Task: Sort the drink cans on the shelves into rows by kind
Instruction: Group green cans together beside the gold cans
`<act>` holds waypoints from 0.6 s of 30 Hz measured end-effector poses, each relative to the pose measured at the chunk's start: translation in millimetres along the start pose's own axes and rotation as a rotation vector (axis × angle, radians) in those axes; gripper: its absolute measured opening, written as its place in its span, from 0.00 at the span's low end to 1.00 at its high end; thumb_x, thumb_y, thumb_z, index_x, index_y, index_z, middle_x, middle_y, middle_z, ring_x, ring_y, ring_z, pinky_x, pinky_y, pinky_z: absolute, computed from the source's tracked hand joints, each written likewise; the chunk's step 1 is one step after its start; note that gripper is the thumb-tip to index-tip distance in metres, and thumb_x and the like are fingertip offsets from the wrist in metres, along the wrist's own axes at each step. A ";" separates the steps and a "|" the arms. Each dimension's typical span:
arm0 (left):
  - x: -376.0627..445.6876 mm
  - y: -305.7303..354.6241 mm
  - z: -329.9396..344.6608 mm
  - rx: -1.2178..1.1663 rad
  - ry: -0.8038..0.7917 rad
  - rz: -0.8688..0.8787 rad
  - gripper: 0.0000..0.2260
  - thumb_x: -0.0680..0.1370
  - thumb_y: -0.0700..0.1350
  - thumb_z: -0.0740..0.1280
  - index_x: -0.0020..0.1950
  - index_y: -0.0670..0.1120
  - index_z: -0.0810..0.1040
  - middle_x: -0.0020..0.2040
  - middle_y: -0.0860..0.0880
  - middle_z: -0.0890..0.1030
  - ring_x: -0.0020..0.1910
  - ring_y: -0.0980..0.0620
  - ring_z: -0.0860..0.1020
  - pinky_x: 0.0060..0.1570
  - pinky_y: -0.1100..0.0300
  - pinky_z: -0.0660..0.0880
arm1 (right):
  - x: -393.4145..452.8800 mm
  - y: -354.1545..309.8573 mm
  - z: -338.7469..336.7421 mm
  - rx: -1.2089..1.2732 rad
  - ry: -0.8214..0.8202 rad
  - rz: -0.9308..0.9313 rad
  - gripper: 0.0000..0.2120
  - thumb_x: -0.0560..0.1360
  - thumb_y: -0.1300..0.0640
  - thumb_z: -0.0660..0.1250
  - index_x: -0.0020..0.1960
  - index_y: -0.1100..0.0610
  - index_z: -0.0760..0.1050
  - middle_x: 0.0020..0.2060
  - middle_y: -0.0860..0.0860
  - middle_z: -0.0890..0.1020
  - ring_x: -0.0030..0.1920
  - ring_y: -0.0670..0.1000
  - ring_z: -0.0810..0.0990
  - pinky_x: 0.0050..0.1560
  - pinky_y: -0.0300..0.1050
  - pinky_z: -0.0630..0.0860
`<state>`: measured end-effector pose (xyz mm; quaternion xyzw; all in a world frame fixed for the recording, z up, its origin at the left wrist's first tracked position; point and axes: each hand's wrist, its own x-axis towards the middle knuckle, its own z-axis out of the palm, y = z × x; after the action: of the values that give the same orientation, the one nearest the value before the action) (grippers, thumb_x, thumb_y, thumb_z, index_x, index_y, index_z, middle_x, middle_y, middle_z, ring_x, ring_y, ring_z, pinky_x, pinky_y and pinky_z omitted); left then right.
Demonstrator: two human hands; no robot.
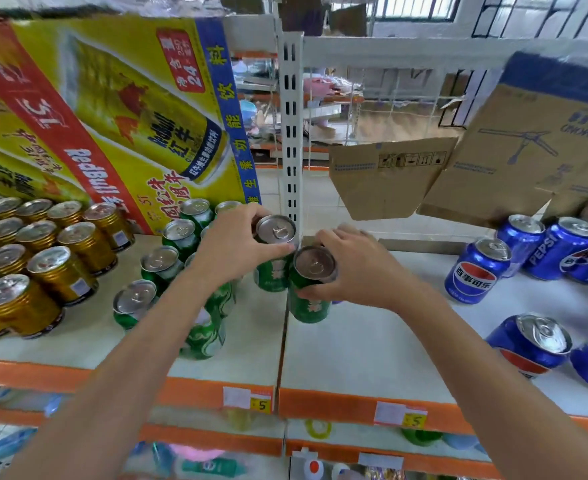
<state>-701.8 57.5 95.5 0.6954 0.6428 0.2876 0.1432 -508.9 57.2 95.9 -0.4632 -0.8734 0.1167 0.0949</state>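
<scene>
The left hand (232, 245) is curled round a green can (273, 252) beside the white slotted upright (290, 133), fingers wrapped about its silver rim. The right hand (346, 268) is closed on a second green can (311, 285), just beside the first, at the seam between two shelf boards (372, 344); whether it is lifted cannot be told. More green cans (162, 263) are ranked behind the left forearm. Ribbed gold cans (60, 271) are packed in rows at far left, below a glossy yellow carton (112, 109). Smooth blue Pepsi cans (477, 270) are scattered to the right, below plain brown cardboard boxes (514, 150).
</scene>
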 end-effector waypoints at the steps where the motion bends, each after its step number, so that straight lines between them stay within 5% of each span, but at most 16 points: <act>1: 16.2 -3.4 -4.0 0.040 -0.021 -0.008 0.22 0.66 0.58 0.75 0.54 0.49 0.75 0.46 0.54 0.78 0.45 0.55 0.76 0.39 0.63 0.70 | 11.4 -1.7 -1.0 -0.009 -0.001 -0.011 0.30 0.65 0.35 0.70 0.57 0.53 0.68 0.50 0.47 0.74 0.50 0.47 0.68 0.51 0.42 0.66; 7: 89.2 -36.8 5.7 0.328 -0.147 -0.043 0.25 0.65 0.60 0.75 0.54 0.46 0.76 0.51 0.47 0.79 0.49 0.47 0.76 0.46 0.53 0.73 | 80.9 12.7 0.1 -0.021 -0.038 0.083 0.29 0.65 0.39 0.73 0.55 0.57 0.69 0.49 0.53 0.77 0.49 0.54 0.73 0.48 0.47 0.72; 13: 110.7 -58.2 26.4 0.552 -0.188 0.028 0.27 0.67 0.67 0.69 0.54 0.47 0.76 0.52 0.47 0.78 0.55 0.46 0.73 0.53 0.52 0.66 | 117.9 35.5 18.2 -0.050 -0.120 0.205 0.30 0.64 0.39 0.74 0.54 0.58 0.70 0.49 0.55 0.78 0.46 0.53 0.75 0.46 0.47 0.73; 18: 119.7 -64.9 21.1 0.558 -0.233 0.049 0.26 0.68 0.66 0.69 0.50 0.45 0.78 0.45 0.47 0.78 0.51 0.45 0.76 0.46 0.54 0.66 | 133.0 36.1 28.4 -0.006 -0.087 0.240 0.31 0.63 0.39 0.75 0.55 0.58 0.71 0.50 0.54 0.79 0.49 0.54 0.77 0.45 0.47 0.73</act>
<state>-741.2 186.6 67.6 0.7516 0.6592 0.0218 0.0125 -561.8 184.1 65.8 -0.5591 -0.8154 0.1447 0.0410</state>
